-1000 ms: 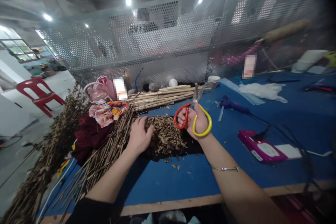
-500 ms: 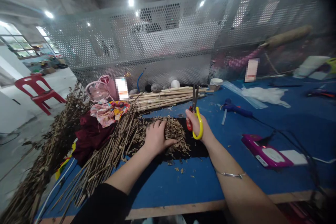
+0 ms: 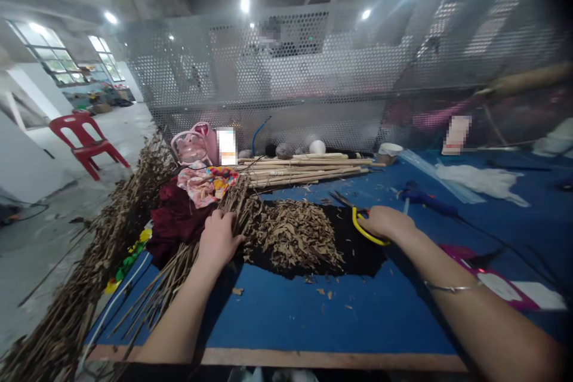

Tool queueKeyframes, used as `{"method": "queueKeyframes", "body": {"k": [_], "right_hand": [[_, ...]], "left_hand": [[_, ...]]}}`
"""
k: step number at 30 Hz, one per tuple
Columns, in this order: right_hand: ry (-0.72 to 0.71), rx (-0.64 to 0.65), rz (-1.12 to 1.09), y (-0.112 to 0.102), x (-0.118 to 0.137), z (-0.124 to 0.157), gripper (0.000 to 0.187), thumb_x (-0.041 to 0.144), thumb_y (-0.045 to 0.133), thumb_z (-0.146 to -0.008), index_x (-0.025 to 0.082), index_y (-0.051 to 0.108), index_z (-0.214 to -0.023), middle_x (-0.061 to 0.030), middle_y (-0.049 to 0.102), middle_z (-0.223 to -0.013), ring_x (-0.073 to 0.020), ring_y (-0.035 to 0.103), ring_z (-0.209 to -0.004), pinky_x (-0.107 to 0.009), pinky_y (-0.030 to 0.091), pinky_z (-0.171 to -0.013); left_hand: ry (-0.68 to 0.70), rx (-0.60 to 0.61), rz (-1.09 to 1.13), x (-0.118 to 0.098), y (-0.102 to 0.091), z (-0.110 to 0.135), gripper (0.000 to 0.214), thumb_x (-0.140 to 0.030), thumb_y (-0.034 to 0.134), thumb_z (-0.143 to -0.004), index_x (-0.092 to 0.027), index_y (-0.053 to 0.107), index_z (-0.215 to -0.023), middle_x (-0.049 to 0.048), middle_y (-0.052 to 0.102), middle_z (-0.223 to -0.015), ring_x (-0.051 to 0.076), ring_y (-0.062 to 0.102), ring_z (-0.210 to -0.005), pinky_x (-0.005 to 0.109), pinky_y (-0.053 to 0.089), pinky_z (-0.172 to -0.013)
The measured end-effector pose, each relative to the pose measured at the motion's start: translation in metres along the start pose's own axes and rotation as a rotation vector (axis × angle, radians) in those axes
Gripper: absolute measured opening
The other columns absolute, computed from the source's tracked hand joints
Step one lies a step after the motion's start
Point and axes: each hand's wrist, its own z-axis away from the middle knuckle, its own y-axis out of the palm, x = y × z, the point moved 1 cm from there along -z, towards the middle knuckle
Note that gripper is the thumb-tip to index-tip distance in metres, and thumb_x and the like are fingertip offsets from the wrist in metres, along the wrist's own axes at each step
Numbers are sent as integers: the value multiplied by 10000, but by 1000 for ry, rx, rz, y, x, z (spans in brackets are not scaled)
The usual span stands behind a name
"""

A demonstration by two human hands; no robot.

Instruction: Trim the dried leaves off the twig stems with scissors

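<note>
My right hand [image 3: 390, 224] is closed round the yellow handle of a pair of scissors [image 3: 358, 215]. Their dark blades point left and away, a little apart, over the black cloth [image 3: 364, 248]. My left hand [image 3: 219, 239] lies over a bundle of dried stems [image 3: 176, 277], its fingers bent across them and its thumb on the near side. The fingertips are partly hidden among the stems. Between the hands, a heap of brown dried leaf bits [image 3: 299, 233] covers much of the cloth.
Peeled sticks [image 3: 308, 170] lie behind the heap. A maroon cloth [image 3: 179, 221] and pink bag [image 3: 192, 146] are at left, beside tall dried plants [image 3: 85, 262]. Rightward are a blue glue gun [image 3: 427, 200] with its cord and a magenta device [image 3: 505, 286]. A perforated screen [image 3: 277, 83] stands behind.
My left hand has moved left off the leaf heap onto the stems. My right hand has moved right relative to the heap, and the scissors have tipped from upright to pointing left.
</note>
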Motion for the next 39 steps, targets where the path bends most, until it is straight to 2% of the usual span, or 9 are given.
{"method": "queueKeyframes", "body": {"k": [3,6,10,15,22,25,29,34,39], "right_hand": [[-105,71,186,-22,35,9,349,427,630,-638,139,651,-834,-185,656,-880,-331,606,-835,-395,439,-663],[-547,20,69,-33,97,26,444,445,580,-709,184,589,-1068,-149,609,-1084,-315,554,-980,-401,417,-784],[-1054,188,-218,-9,185,36,440,347,521,-787,226,495,-1209,-78,544,-1221,-246,512,-1078,-345,389,-905],[-1033,217,-154,30,238,19,563,156,537,-730,140,421,-1281,-135,458,-1307,-266,462,-1154,-360,370,-950],[-1055,369,-45,14,209,13,444,104,514,-713,255,594,-1122,-48,626,-1114,-234,589,-975,-317,446,-823],[-860,178,-79,7,207,2,321,233,522,-768,272,613,-1074,-19,644,-1066,-200,590,-945,-274,436,-806],[-607,54,-25,24,228,-17,311,402,477,-806,173,676,-870,-114,670,-899,-237,604,-863,-301,438,-726],[-537,91,33,39,247,-34,243,380,554,-753,181,690,-788,-87,683,-850,-198,620,-814,-238,431,-687],[-535,57,102,19,238,-40,284,366,499,-781,168,678,-879,-119,658,-976,-230,594,-909,-272,429,-726]], "left_hand": [[-5,26,111,15,2,-6,447,-292,658,-649,-197,573,-1077,74,482,-1014,214,521,-919,302,418,-810],[-10,17,232,22,3,-9,357,-265,597,-699,-191,589,-1048,58,494,-974,189,540,-886,286,427,-805],[-8,-22,269,23,4,-9,307,-186,531,-726,-182,596,-1026,64,517,-968,193,546,-898,295,424,-832],[-54,-90,260,22,6,-8,304,-129,485,-734,-181,592,-1014,74,531,-978,199,558,-909,297,434,-830],[-79,-104,253,23,8,-10,273,-143,469,-751,-173,583,-997,91,540,-975,210,562,-924,309,436,-842],[-85,-93,242,20,7,-10,269,-140,462,-756,-174,580,-994,94,543,-980,209,564,-905,311,436,-828],[-76,-83,233,17,4,-6,281,-206,465,-787,-180,551,-1053,94,538,-1026,210,554,-927,318,424,-841],[12,20,213,19,1,-2,681,-337,646,-656,-191,391,-1269,105,488,-1166,256,479,-1085,336,398,-891],[-6,-15,256,24,2,-5,557,-179,524,-724,-172,397,-1266,113,529,-1143,236,519,-1056,342,403,-902]]}}
